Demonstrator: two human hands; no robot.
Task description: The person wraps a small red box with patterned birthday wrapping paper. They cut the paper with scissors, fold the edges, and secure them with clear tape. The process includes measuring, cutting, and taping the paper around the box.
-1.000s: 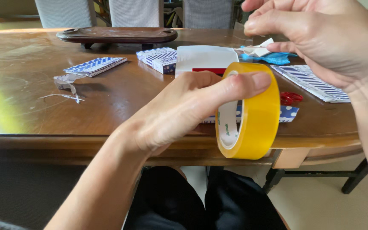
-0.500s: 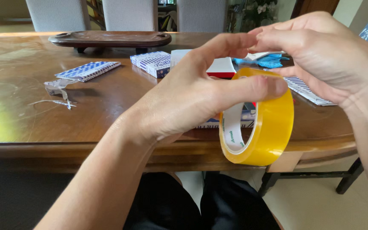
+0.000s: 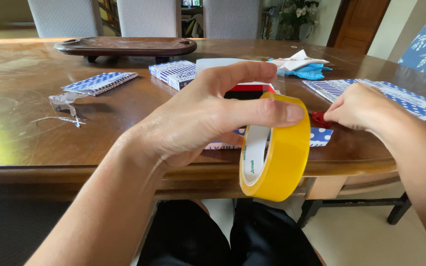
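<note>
- Yellow tape roll (image 3: pixel 277 148) hangs upright over the near edge of the glossy wooden table (image 3: pixel 20 103), chairs behind it.
- Left hand (image 3: pixel 198 118) grips the roll, thumb across its top.
- Right hand (image 3: pixel 358 106), fingers curled, touches red scissors (image 3: pixel 317 118) beside blue patterned paper (image 3: pixel 395 96).

- We see the left hand (image 3: pixel 198 120) bare: no glove, ring or watch.
- Left forearm bare down to the frame edge, no sleeve showing.
- Right hand (image 3: pixel 358 106) likewise bare, no jewellery that we can make out.
- Right forearm bare, no sleeve in view.
- Below the table edge we see dark, near-black legwear (image 3: pixel 223 236) on both thighs; fabric plain, no markings visible.
</note>
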